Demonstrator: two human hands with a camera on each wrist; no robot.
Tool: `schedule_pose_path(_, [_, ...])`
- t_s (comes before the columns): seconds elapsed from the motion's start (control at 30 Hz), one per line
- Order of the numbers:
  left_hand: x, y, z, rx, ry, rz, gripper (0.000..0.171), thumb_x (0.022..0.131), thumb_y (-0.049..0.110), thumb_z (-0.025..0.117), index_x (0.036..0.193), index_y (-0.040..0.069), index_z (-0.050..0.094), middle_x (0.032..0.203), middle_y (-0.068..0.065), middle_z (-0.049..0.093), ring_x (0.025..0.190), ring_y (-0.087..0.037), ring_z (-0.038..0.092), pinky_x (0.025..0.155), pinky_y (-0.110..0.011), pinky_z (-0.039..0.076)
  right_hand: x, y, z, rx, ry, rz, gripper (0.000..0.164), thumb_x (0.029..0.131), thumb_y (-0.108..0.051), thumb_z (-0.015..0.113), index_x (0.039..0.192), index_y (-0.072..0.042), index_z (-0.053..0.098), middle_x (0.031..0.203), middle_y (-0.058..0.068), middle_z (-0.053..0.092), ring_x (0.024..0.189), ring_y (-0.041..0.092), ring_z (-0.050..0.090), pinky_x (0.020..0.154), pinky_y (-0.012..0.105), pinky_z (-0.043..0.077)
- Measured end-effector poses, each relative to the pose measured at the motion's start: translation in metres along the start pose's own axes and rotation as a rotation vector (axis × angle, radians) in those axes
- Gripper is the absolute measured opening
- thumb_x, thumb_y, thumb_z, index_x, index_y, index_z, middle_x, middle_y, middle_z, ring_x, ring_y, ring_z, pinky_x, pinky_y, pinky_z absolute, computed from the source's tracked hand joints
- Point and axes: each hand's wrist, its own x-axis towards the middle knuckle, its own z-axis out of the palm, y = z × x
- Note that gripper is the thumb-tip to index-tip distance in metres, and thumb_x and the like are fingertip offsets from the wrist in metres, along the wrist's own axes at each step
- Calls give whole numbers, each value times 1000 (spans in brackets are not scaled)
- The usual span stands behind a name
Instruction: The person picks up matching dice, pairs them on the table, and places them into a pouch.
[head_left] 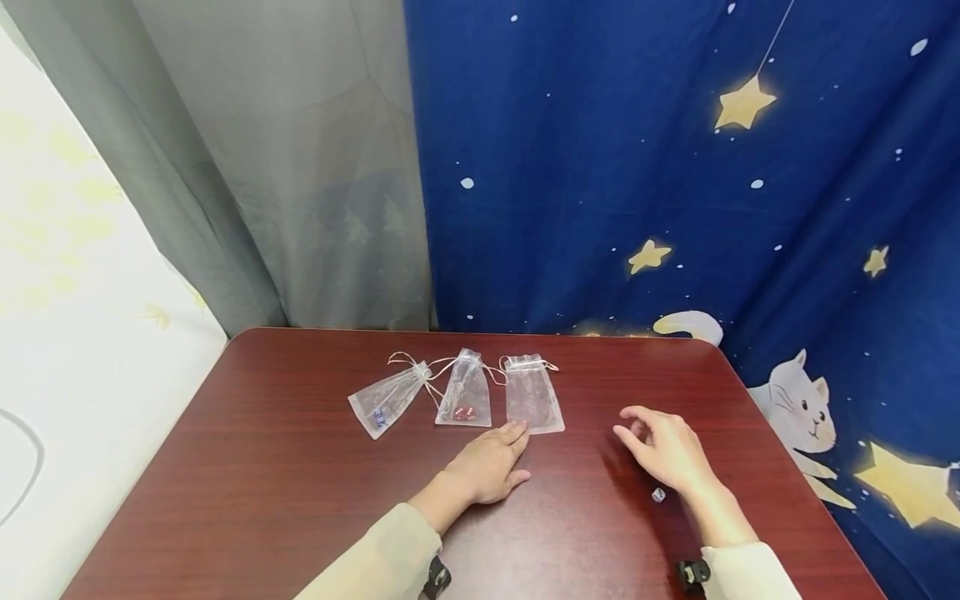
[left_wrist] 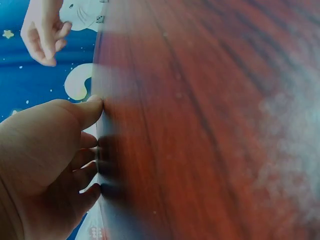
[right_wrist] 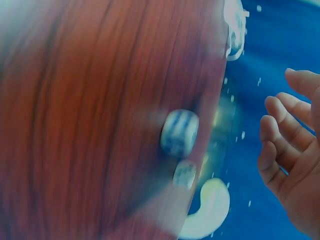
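Note:
Three sheer white drawstring bags lie in a row on the table. The left bag (head_left: 397, 392) has blue dice (head_left: 379, 416) inside, the middle bag (head_left: 468, 387) has red dice (head_left: 464, 413), and the right bag (head_left: 534, 396) shows nothing inside. My left hand (head_left: 487, 467) rests on the table, fingers fairly straight, fingertips at the right bag's lower left corner. Raised over the table, my right hand (head_left: 667, 450) holds nothing, its fingers loosely bent. Near its wrist sits a white die (head_left: 658, 494). The right wrist view shows two blurred dice, one blue-patterned die (right_wrist: 180, 133) and one dotted die (right_wrist: 184, 174).
The dark red wooden table (head_left: 300, 500) has its far edge against a blue starry curtain (head_left: 570, 167) and a grey curtain (head_left: 300, 167). White cords from the bags cross between neighbours. A pale wall (head_left: 75, 333) stands at the left.

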Motion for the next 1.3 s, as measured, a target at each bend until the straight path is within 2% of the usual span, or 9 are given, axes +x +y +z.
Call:
schedule_pose_path(0.17, [0,1,1,10,-2,-3,62,101,42,57,148,2,50,157,-12,43,146,-23,38,118,-33,31,-13,18,-10,-5,-59,19,21,89,-25,78,103,-10,74,70,-15,58,57,0,47,55,29,43])
schedule_pose_path(0.37, [0,1,1,-4,-3,-3,62,101,42,57,148,2,50,158,-12,42,147,-24,37,118,-34,32,-31,30,-12,-7,-126,29,21,88,-30,80,98,-13,74,66,-19,54,57,-2,46,55,26,42])
schedule_pose_path(0.6, [1,0,0,-13,-20,-8,63,102,43,56,149,3,48,159,-12,40,148,-23,35,119,-33,29,-47,37,-13,66,-223,27,39,78,-44,86,99,-15,73,67,-19,54,55,-4,48,55,23,42])
schedule_pose_path(0.77, [1,-1,-1,-13,-27,-7,63,102,43,57,149,2,49,159,-12,40,148,-23,35,120,-33,28,-50,40,-11,85,-273,23,41,72,-44,90,96,-17,71,72,-15,56,54,-4,45,52,22,41])
schedule_pose_path(0.97, [1,0,-2,-34,-33,-11,64,101,42,58,150,2,47,159,-12,40,148,-24,35,120,-33,28,-51,40,-9,108,-290,-26,32,71,-34,91,89,-19,68,72,-17,54,54,-5,44,50,22,39])
schedule_pose_path(1.1, [1,0,-2,-42,-30,-13,65,101,42,58,150,1,46,158,-13,41,148,-24,36,120,-34,29,-51,42,-8,122,-264,-76,26,73,-26,91,84,-19,67,72,-18,54,54,-6,44,50,21,40])
schedule_pose_path(1.17, [1,0,-2,-40,-33,-12,64,101,41,58,150,1,47,158,-13,40,148,-24,36,120,-34,29,-52,43,-9,130,-255,-91,27,72,-25,91,84,-18,67,72,-17,54,55,-6,44,50,21,41])
schedule_pose_path(1.3, [1,0,-3,-35,-33,-8,63,101,41,59,149,1,48,158,-13,40,147,-25,36,119,-34,29,-53,44,-11,103,-244,-57,35,68,-34,93,83,-19,66,71,-16,54,56,-5,44,52,22,41])
